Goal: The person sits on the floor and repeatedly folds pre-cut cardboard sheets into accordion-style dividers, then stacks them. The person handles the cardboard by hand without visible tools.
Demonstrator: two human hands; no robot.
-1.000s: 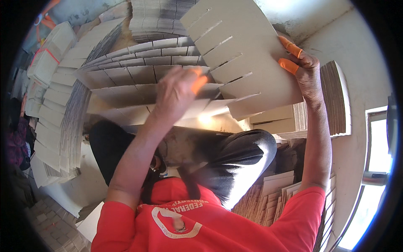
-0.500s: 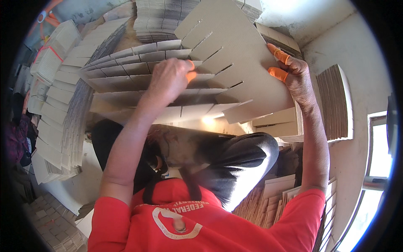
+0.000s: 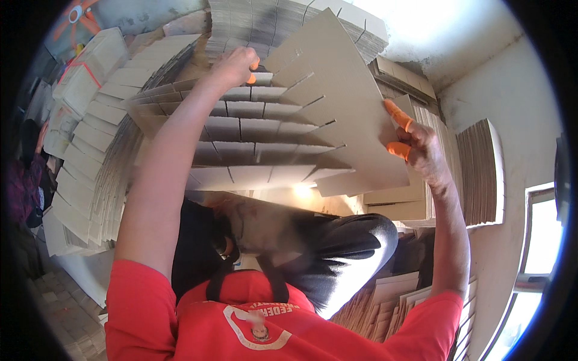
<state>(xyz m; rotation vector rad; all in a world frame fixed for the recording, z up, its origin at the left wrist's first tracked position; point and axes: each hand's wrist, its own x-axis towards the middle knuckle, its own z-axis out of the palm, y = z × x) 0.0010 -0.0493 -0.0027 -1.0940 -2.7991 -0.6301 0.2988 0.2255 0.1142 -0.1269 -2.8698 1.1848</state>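
A broad slotted cardboard sheet (image 3: 343,114) stands tilted in front of me, its slots along the left side. My right hand (image 3: 424,147) is closed on its right edge, with orange covers on thumb and finger. Several slotted cardboard strips (image 3: 271,129) run leftward from the sheet, spaced one behind another and set at its slots. My left hand (image 3: 235,67), also with orange-covered fingertips, is pinched at the right end of the farthest strip, close to the sheet's upper left edge. My left fingers partly hide that joint.
Stacks of cut cardboard stand at the left (image 3: 90,156), the far side (image 3: 253,27) and by the right wall (image 3: 481,171). More pieces (image 3: 385,301) lean near my right elbow. My bent knee (image 3: 367,240) is below the sheet. An orange fan (image 3: 75,15) is far left.
My left hand has moved away from me, from the middle strips to the farthest one. The sheet and my right hand have shifted slightly lower in view.
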